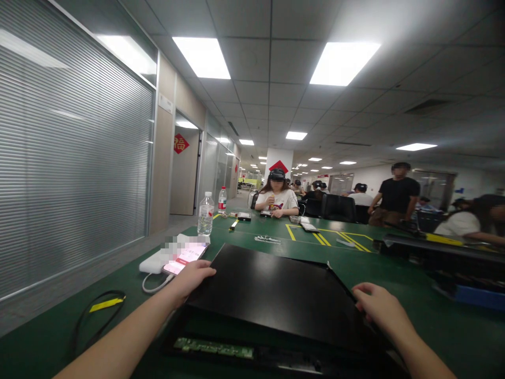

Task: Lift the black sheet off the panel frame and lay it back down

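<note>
Hands [382, 306] at black panel [272, 295]; phone [187, 259] beside left hand [196, 275].

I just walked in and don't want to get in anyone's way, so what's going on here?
Someone is handling a large black panel at a green table. Their left hand holds its left edge; the right hand is at the right edge, though its grip is partly hidden. A green circuit board shows in front of the panel's near edge. A lit phone lies beyond the left hand, and another person sits across the table.
</note>
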Demonstrator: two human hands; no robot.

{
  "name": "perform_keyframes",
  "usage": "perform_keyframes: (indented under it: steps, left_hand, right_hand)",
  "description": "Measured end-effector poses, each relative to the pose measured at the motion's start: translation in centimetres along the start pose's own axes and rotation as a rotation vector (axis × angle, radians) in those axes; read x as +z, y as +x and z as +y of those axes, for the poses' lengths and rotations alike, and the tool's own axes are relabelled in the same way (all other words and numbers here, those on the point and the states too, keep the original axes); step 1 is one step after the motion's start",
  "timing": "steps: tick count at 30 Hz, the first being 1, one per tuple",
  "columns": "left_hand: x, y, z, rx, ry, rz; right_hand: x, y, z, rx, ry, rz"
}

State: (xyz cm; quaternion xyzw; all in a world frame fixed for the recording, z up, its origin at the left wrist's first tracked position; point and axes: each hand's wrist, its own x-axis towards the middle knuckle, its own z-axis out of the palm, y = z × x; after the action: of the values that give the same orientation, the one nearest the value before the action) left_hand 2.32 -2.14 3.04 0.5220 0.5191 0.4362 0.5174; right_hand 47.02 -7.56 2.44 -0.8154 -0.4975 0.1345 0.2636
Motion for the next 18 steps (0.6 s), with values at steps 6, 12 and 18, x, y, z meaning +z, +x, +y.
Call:
perform_keyframes:
  steps: [6,12,18]
  left_hand:
    - [-0.22,0.09,-0.19,0.012,-0.013,-0.022]
    - [-0.33,0.21,-0.37,0.015,-0.021,-0.052]
    - [-0.06,-0.32,0.11,0.035,0.008,-0.041]
  right_hand:
    - [-0.02,-0.18,-0.16,0.003,0.011,-0.005]
    - [0.0,-0.06,-0.24,0.025,0.026,-0.013]
    - [0.23,0.5,0.3,0.013,0.047,-0.012]
